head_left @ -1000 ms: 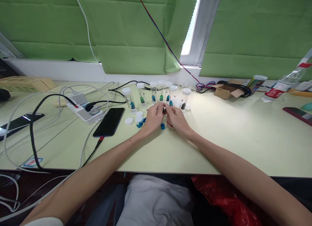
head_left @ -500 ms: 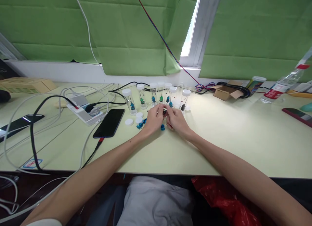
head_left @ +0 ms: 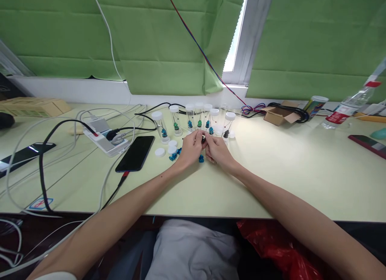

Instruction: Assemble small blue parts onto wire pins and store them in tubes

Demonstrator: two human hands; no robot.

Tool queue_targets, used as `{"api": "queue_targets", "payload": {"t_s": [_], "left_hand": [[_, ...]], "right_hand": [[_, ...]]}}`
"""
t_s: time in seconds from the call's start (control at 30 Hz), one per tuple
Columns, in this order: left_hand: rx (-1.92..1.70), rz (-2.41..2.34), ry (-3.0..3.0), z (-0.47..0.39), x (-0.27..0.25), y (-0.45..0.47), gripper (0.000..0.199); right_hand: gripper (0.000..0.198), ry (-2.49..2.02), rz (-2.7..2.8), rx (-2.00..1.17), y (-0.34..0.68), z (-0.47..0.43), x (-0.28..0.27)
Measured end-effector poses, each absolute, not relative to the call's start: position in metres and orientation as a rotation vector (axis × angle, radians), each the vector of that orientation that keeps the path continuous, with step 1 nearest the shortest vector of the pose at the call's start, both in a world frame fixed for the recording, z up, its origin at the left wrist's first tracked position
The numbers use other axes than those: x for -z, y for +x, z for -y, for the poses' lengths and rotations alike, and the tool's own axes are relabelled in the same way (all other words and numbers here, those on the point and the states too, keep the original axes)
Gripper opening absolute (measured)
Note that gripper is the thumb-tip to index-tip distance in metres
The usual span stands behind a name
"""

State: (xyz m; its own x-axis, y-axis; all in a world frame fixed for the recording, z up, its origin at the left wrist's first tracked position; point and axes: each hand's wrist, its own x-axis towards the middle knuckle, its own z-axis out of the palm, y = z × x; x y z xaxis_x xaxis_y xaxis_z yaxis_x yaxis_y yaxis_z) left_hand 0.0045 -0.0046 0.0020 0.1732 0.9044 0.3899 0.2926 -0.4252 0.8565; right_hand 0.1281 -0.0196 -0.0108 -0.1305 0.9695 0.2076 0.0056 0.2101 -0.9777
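Note:
My left hand (head_left: 193,146) and my right hand (head_left: 217,149) meet over the table, fingertips pinched together. Between them is a small dark piece (head_left: 203,139), mostly hidden by the fingers, so its kind does not show. Just beyond stand several clear tubes with white caps, among them a left tube (head_left: 159,121) and a right tube (head_left: 230,119), holding small blue, green or dark pieces with thin wires. Small blue pieces (head_left: 173,156) lie beside my left hand, and another blue piece (head_left: 201,158) sits between my wrists. Loose white caps (head_left: 160,152) rest to the left.
A black phone (head_left: 135,153) on a cable lies left of the tubes, near a white power strip (head_left: 105,139) and tangled cords. At the back right are an open cardboard box (head_left: 276,116), a can (head_left: 315,106) and a plastic bottle (head_left: 340,113).
Both hands keep nearly the same place and pinch, with only slight finger movement. The whole view has shifted very slightly.

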Motion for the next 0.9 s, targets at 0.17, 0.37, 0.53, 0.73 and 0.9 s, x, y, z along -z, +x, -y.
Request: {"api": "queue_targets", "payload": {"t_s": [0.17, 0.37, 0.53, 0.73, 0.9], "left_hand": [[-1.316, -1.153, 1.784, 0.0039, -0.0018, 0.0045, 0.036], [-1.291, -1.138, 1.811, 0.0051, -0.0018, 0.0039, 0.036], [-1.258, -1.137, 1.846, 0.0060, -0.0016, 0.0034, 0.036], [-1.302, -1.161, 1.792, 0.0036, -0.0025, 0.0028, 0.039], [-1.287, -1.133, 1.795, 0.0049, -0.0026, 0.0025, 0.038]], "right_hand": [[0.042, -1.015, 1.402, -1.137, 0.1280, 0.0220, 0.0087], [0.044, -0.942, 1.438, -1.136, 0.1276, 0.0206, 0.0080], [0.052, -1.032, 1.413, -1.112, 0.1274, 0.0230, 0.0058], [0.041, -0.996, 1.429, -1.141, 0.1266, 0.0237, 0.0047], [0.045, -0.936, 1.451, -1.135, 0.1270, 0.0213, 0.0072]]}}
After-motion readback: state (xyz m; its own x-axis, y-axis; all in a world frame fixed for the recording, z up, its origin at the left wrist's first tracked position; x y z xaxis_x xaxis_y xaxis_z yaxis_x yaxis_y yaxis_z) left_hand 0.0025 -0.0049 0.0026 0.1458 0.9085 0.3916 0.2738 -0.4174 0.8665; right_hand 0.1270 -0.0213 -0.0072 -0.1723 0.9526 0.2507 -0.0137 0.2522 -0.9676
